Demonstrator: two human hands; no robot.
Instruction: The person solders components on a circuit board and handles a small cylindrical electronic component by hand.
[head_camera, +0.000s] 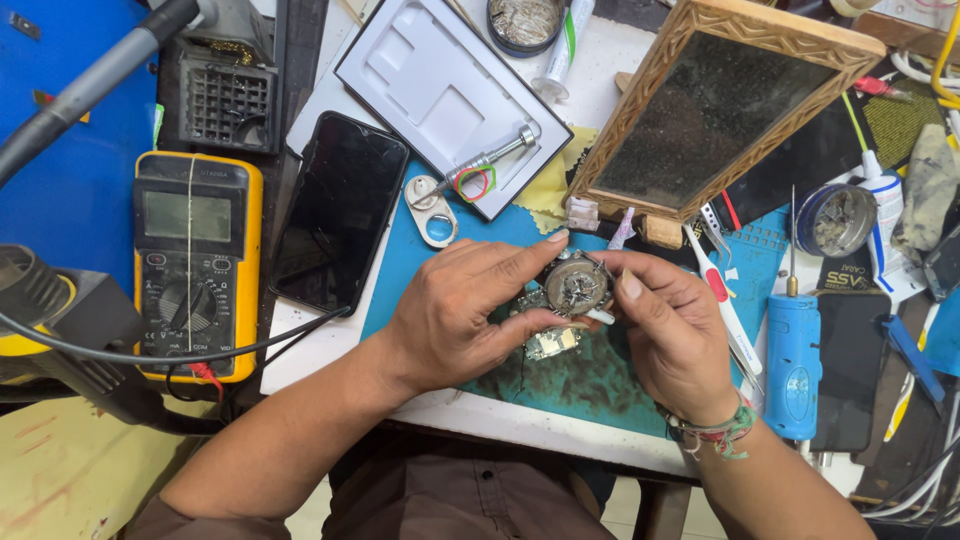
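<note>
Left hand (455, 315) and right hand (672, 325) — fingers pinching small round metal mechanism (575, 285) between fingertips; green circuit board (552, 343) just below fingers, on teal mat (590, 385).

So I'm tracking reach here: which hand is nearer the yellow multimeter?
Left. The left hand is over the teal mat, right of the multimeter; the right hand is farther right, beyond the round part both hold.

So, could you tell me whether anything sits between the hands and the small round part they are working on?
Nothing visible does. The left hand and the right hand both already hold the round metal part directly, above the teal mat. The small circuit board lies just beneath it, not in the way.
</note>
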